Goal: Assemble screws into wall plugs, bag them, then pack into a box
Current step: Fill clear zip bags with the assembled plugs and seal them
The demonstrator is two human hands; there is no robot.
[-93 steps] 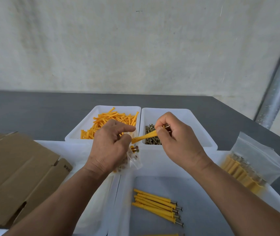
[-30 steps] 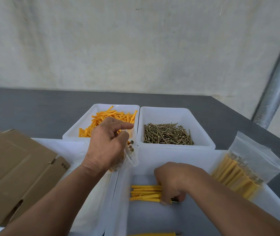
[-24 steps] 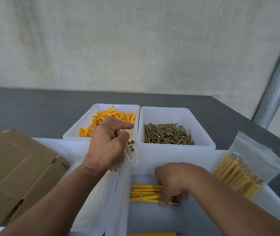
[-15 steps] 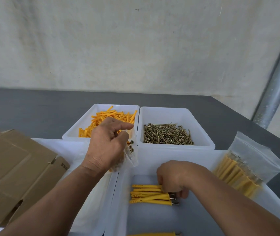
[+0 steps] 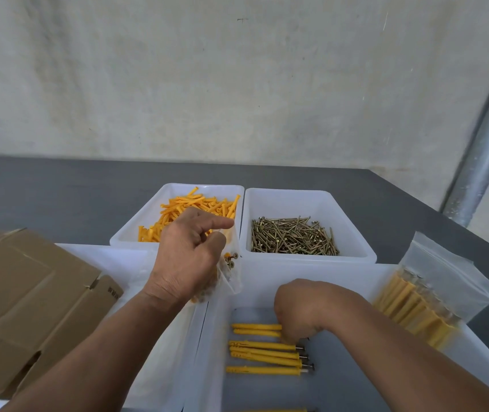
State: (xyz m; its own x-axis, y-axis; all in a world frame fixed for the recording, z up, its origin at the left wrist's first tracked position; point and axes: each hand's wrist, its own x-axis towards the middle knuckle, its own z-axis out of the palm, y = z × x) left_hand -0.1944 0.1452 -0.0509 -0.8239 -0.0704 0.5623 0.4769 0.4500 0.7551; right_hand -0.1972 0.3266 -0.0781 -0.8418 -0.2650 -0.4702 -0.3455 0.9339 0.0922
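Note:
My left hand (image 5: 188, 255) grips a small clear bag (image 5: 231, 270) with assembled plugs inside, held above the gap between two white bins. My right hand (image 5: 298, 310) reaches down into the near white bin (image 5: 267, 281), its fingers curled over two yellow assembled plugs (image 5: 255, 330) at the top of the row. Several more assembled plugs (image 5: 264, 353) with screw heads pointing right lie just below it on the bin floor. Behind stand a bin of loose orange wall plugs (image 5: 183, 209) and a bin of brass screws (image 5: 293, 236).
A filled clear bag of yellow plugs (image 5: 421, 301) leans on the near bin's right rim. A flattened cardboard box (image 5: 23, 304) lies at the left on another white bin (image 5: 118, 257). A grey table (image 5: 59, 197) runs back to the wall; a metal pole (image 5: 484, 156) rises at right.
My right hand dropped from the screw bin, where it was fitting a plug, into the near bin and has shifted up the row onto the top plugs. The left hand stays put with the bag.

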